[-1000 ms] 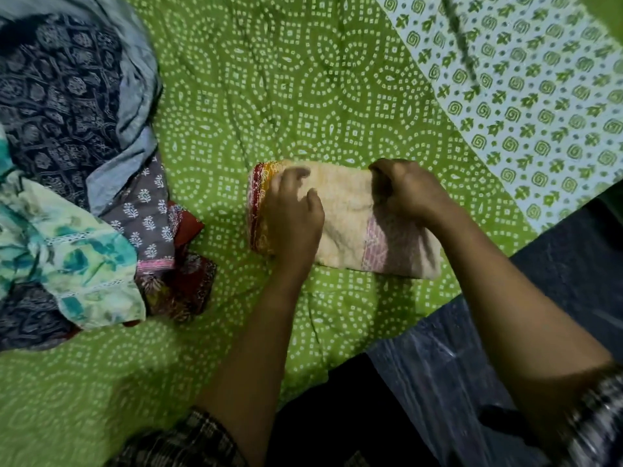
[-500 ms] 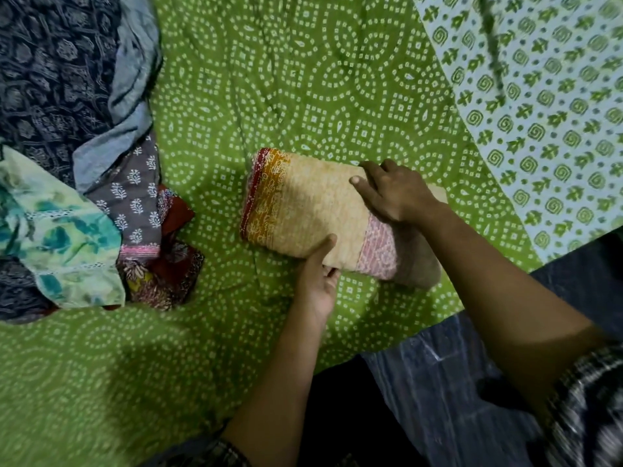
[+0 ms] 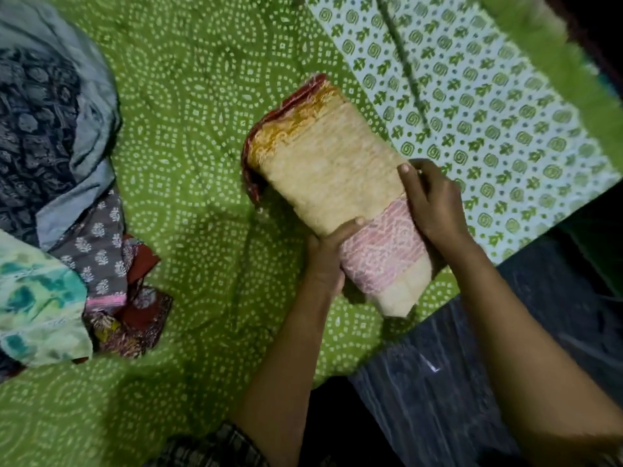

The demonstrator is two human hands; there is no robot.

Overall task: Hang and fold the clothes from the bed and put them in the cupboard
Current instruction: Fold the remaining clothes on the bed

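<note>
A folded cream cloth (image 3: 330,170) with a pink band and a red and orange border is lifted off the green bed sheet (image 3: 202,136), tilted with its far end up. My left hand (image 3: 328,257) grips its near left edge from below, thumb over the top. My right hand (image 3: 431,203) holds the right edge, fingers curled round it. A heap of unfolded clothes (image 3: 50,197) lies at the left: dark blue print, grey-blue, grey with white flowers, maroon, and a pale green and teal piece.
A white cloth with green print (image 3: 472,106) covers the bed's far right part. The bed edge runs along the lower right, with dark floor (image 3: 472,382) beyond it. Bare green sheet lies between the heap and the folded cloth.
The folded cloth lay flat on the bed under both hands; now both hands have gripped its sides and raised it off the sheet, turning it lengthwise away from me.
</note>
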